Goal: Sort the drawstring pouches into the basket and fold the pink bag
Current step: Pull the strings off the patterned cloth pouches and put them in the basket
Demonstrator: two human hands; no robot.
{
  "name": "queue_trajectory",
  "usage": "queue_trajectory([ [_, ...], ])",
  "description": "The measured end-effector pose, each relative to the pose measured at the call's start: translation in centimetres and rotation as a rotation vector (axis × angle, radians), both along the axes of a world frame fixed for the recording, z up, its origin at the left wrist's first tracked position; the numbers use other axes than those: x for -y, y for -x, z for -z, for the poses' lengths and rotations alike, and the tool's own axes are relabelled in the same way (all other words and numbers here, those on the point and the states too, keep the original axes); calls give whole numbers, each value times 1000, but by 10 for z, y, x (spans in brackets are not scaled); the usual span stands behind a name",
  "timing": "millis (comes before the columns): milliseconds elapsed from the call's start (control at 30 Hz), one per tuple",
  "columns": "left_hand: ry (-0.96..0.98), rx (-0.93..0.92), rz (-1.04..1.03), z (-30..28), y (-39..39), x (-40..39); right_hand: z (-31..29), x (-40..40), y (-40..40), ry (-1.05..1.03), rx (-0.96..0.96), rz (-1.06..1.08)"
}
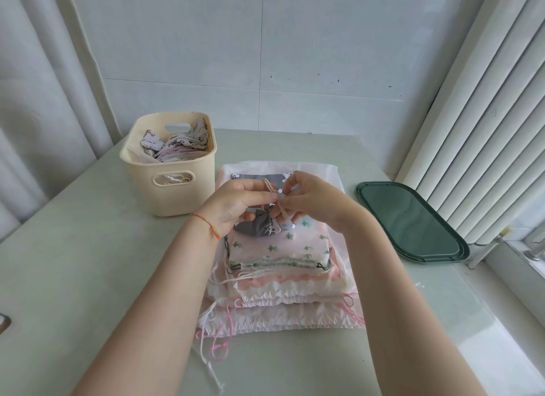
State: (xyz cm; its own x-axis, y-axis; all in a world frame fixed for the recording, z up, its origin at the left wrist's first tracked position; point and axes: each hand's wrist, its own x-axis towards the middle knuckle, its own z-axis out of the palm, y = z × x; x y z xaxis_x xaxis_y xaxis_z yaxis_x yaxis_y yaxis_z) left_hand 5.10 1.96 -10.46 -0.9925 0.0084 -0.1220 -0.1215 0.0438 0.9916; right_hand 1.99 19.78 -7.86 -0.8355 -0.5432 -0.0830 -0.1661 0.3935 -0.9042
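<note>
Both hands pinch the pale drawstring (272,192) of a small grey pouch (261,227), left hand (236,205) and right hand (312,201) close together above the stack of pouches (280,257) lying on the pink bag (283,316) on the desk (73,248); the cream basket (174,189) beside it holds sorted pouches

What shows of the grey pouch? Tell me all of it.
The grey pouch is small soft cloth with a white print, its mouth gathered. It hangs tilted above the pink pile, its bottom about touching it. The left hand and right hand pinch its pale cord above it.
</note>
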Motion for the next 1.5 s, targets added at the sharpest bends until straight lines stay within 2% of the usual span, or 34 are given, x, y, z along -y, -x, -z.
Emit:
queue_trajectory([
  [167,52,-13,10,0,0,-4,5,6,1,-91,-107,46],
  [333,46,-30,0,-1,-1,-2,4,6,-1,-158,-128,46],
  [467,81,-66,15,0,-1,-1,3,2,4,-128,-260,143],
  [600,153,-115,42,-4,-3,-6,10,10,6,-113,-303,134],
  [833,188,-168,69,-5,-4,-7,11,12,7,-94,-304,191],
  [1033,342,-263,-156,1,2,-5,10,9,6,0,-264,194],
  [1200,364,-343,-283,7,7,-8,11,12,4,125,-142,201],
  [1433,494,-333,-354,15,9,-9,18,15,4,164,-124,167],
  [1500,473,-318,-328,16,10,-7,18,15,5,165,-115,162],
])
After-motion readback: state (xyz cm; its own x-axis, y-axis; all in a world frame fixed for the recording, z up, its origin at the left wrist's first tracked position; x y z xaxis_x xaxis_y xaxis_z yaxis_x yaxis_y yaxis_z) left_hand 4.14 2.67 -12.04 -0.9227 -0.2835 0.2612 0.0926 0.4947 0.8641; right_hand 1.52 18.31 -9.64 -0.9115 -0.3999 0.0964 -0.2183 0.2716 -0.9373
